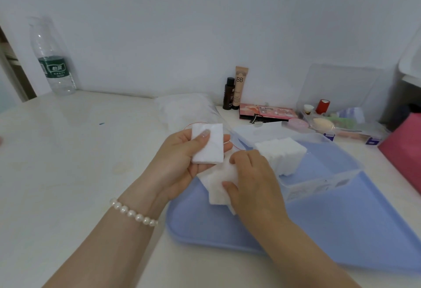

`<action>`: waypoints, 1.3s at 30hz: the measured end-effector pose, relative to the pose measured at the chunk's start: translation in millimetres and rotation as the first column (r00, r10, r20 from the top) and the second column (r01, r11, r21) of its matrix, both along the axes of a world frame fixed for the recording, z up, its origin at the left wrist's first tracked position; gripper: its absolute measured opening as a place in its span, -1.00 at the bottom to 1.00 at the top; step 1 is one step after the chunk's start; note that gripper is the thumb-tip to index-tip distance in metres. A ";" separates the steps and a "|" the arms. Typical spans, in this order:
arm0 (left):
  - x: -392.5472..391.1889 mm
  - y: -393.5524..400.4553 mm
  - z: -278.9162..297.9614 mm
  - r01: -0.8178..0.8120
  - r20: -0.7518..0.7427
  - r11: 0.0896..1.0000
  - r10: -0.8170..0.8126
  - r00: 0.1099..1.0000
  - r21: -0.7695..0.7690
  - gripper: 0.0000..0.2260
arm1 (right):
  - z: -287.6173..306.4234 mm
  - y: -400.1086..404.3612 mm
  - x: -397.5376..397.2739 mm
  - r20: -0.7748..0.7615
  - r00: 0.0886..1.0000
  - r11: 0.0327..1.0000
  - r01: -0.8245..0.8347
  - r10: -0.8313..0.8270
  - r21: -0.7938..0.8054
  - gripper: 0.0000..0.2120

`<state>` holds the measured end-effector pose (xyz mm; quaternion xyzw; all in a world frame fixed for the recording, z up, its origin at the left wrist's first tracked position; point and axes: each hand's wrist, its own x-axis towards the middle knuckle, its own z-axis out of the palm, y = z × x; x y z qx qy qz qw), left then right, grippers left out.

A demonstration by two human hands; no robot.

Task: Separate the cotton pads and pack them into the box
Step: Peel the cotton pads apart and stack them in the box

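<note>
My left hand (175,162) holds a small stack of white cotton pads (209,146) upright, thumb pressed across its front. Just below it, my right hand (252,178) grips a loose pile of cotton pads (218,187) lying on the blue tray (341,230). The clear plastic box (323,174) stands on the tray to the right, with a row of packed cotton pads (282,153) inside. A clear plastic bag of more pads (186,108) lies behind my hands.
A water bottle (54,60) stands at the back left by the wall. Cosmetics stand at the back: a dark bottle (229,94), a BB tube (240,87), a palette (266,111) and a clear organiser (341,121). A pink box (405,149) sits at right.
</note>
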<state>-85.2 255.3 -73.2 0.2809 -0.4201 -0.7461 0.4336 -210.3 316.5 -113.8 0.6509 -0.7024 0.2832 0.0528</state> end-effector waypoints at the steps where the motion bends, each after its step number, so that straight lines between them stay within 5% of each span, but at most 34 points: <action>1: 0.9 -0.6 0.5 0.004 -0.012 1.000 -0.004 1.000 0.006 -0.78 | 2.4 1.4 0.7 0.018 1.000 0.997 -0.003 0.002 0.078 -0.67; 4: 2.1 -1.5 0.4 0.010 -0.021 1.000 -0.010 1.000 0.015 -0.77 | 6.3 7.4 -1.9 0.158 0.987 0.986 -0.006 -0.021 0.167 -0.66; 8: -0.4 0.9 -1.1 0.017 0.005 1.000 -0.017 1.000 0.015 -0.80 | 18.1 19.2 -6.9 0.447 0.895 1.000 0.010 -0.018 0.020 -0.81; 12: -6.9 2.5 -5.5 -0.025 -0.005 0.999 0.025 1.000 0.025 -0.78 | 29.1 26.4 -10.7 0.499 0.866 0.973 0.075 0.044 -0.217 -0.82; 15: -10.9 3.8 -9.1 -0.053 -0.017 0.998 0.054 0.998 0.039 -0.79 | 34.6 27.4 -15.1 0.639 0.763 0.928 0.164 0.096 -0.334 -0.73; 17: -13.7 4.9 -11.6 -0.059 -0.010 0.997 0.059 0.998 0.043 -0.80 | 38.4 27.0 -18.0 0.770 0.618 0.916 0.202 0.156 -0.348 -0.73; 21: -19.9 8.8 -17.0 -0.048 0.030 0.997 0.046 0.998 0.059 -0.79 | 41.8 25.9 -17.7 0.942 0.096 0.939 0.092 0.322 -0.330 -0.84; 23: -23.9 11.8 -20.1 -0.019 0.050 0.997 0.015 0.999 0.071 -0.76 | 39.9 24.7 -14.2 0.944 -0.078 0.947 0.031 0.321 -0.319 -0.82; 26: -27.2 16.7 -19.9 0.054 0.038 0.996 -0.057 0.998 0.074 -0.77 | 36.1 23.6 -10.0 0.958 -0.054 0.960 0.025 0.281 -0.280 -0.84; 33: -25.1 17.3 -16.7 0.144 -0.045 0.982 -0.139 0.989 0.122 -0.68 | 39.7 28.0 -7.0 0.930 0.261 0.958 0.050 0.260 -0.282 -0.78; 39: -25.1 19.7 -13.4 0.173 -0.155 0.966 -0.144 0.977 0.190 -0.60 | 38.8 28.3 -5.0 0.922 0.321 0.964 0.083 0.215 -0.254 -0.77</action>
